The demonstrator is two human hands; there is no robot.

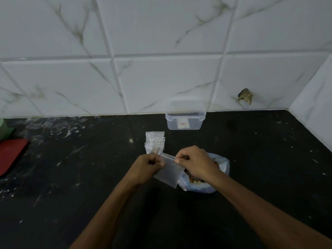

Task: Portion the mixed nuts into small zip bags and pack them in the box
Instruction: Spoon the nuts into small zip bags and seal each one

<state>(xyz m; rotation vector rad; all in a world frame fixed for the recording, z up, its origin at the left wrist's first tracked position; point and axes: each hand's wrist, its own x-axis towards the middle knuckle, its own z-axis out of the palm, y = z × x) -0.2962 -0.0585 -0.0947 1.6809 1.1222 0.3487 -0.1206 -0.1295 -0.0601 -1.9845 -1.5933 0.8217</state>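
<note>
Both hands hold one small clear zip bag (168, 172) above the black counter. My left hand (149, 166) pinches its top left corner and my right hand (195, 163) pinches the top right edge. The bag looks empty. Under my right hand lies a large plastic bag of mixed nuts (201, 184), partly hidden by the wrist. A short stack of small zip bags (154, 141) lies just beyond my left hand. A clear plastic box (185, 116) stands open against the tiled wall.
A red lid or tray (10, 155) and a green object (4, 129) sit at the left edge. The black counter (260, 159) meets tiled walls at the back and the right. A chipped hole (245, 97) marks the back wall.
</note>
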